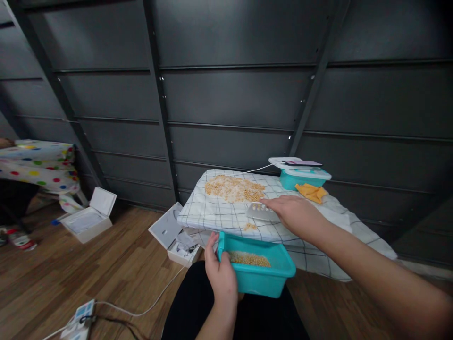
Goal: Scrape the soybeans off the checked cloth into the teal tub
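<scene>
My left hand (222, 271) is closed around the left end of a teal plastic bin (264, 282), which is held over my lap below the table's front edge. Yellow soybean-like grains (249, 259) lie in the bottom of the bin. My right hand (292, 212) grips a translucent, shallow plastic tray (261, 213) by its right side, low over the checked cloth. A few pale pieces show in or on that tray. Behind it, a spread pile of yellow grains mixed with white grains (233, 189) covers part of the cloth. A small cluster of yellow grains (249, 227) lies near the front edge.
A lidded teal box (305, 178) with a phone (303, 163) on top stands at the back right, beside an orange cloth (311, 192). Open white boxes (88, 222) and a power strip (79, 321) with cables are on the wooden floor. A dark panelled wall rises behind.
</scene>
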The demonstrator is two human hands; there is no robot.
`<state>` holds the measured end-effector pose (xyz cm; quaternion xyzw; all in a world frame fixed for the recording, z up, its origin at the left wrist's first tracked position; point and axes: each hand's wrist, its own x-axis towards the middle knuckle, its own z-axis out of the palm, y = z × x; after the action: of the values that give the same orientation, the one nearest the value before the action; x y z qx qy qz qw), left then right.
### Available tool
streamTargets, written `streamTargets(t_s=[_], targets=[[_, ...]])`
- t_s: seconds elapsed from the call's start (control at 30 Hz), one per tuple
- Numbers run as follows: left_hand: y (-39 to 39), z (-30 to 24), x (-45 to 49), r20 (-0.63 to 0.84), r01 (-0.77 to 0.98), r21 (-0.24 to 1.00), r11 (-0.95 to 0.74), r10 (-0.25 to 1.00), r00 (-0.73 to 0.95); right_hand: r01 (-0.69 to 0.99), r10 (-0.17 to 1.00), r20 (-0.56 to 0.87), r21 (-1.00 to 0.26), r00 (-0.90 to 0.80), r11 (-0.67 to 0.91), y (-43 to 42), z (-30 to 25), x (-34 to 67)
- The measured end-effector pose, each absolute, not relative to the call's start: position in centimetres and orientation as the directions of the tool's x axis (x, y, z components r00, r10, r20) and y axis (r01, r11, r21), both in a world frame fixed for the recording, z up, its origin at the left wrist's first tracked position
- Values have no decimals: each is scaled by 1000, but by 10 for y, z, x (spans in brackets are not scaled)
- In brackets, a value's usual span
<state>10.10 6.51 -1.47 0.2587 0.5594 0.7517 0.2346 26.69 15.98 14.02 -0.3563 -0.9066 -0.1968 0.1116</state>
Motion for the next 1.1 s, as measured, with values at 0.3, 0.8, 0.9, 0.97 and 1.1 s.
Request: streamTargets(t_s=[0.3,0.8,0.9,0.97,1.1], targets=[[62,-12,105,94,-79,966,-247,618,-781,739,705,224,182,-673,648,159,127,241],[62,-14,103,75,-127,958,-257,653,-754,731,739,29,177,-673,659,81,144,237],[61,-13,102,76,-121,960,-254,650,-756,729,720,124,180,-683,660,81,148,239],[62,-14,103,88,-121,955,-270,649,-756,743,711,214,190,-669,642,86,151,237],[65,-19,104,99,-121,950,-288,645,-758,729,657,324,210,-680,651,114,150,223]])
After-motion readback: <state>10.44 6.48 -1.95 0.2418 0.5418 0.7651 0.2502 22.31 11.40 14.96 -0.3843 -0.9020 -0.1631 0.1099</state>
